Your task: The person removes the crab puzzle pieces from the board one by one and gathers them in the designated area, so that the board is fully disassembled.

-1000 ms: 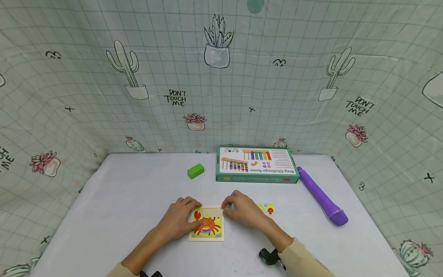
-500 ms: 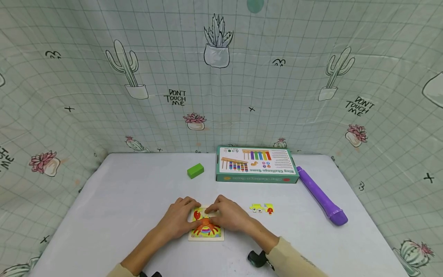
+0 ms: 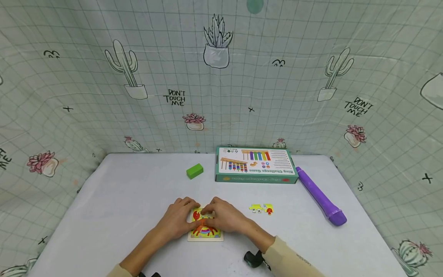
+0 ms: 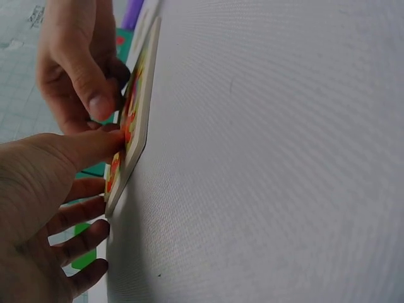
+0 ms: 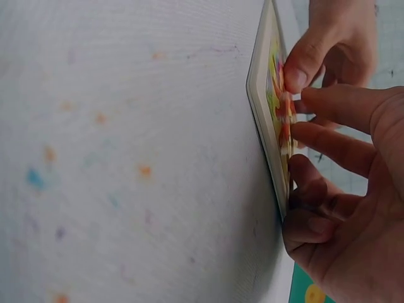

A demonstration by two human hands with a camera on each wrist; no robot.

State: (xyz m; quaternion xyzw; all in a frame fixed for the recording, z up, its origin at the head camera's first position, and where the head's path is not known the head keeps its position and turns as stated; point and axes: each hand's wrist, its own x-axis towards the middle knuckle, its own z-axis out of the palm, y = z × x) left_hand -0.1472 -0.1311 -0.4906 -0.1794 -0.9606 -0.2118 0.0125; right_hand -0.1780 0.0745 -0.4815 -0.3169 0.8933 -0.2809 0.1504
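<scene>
A square crab puzzle (image 3: pixel 205 233) in a pale wooden tray lies flat near the table's front. My left hand (image 3: pixel 174 217) holds its left side, thumb on the picture, fingers along the far left edge. My right hand (image 3: pixel 226 217) reaches over the upper middle from the right. Its thumb and forefinger touch the crab with a gap between them, as the right wrist view (image 5: pixel 353 158) of this hand suggests; the area beneath is hidden, so I cannot tell whether it pinches a piece. Two loose puzzle pieces, one with eyes (image 3: pixel 257 208) and one with a red claw (image 3: pixel 268 209), lie to the right.
A green block (image 3: pixel 195 171) sits farther back. Beside it lies a green Ring Challenge Game box (image 3: pixel 256 165), and a purple microphone-shaped toy (image 3: pixel 322 196) slants along the right. A patterned cloth (image 3: pixel 221 84) hangs behind the white table (image 3: pixel 131 192).
My right hand has moved left from the tray's upper right corner onto the puzzle's middle, uncovering the loose pieces. My left hand has stayed on the puzzle.
</scene>
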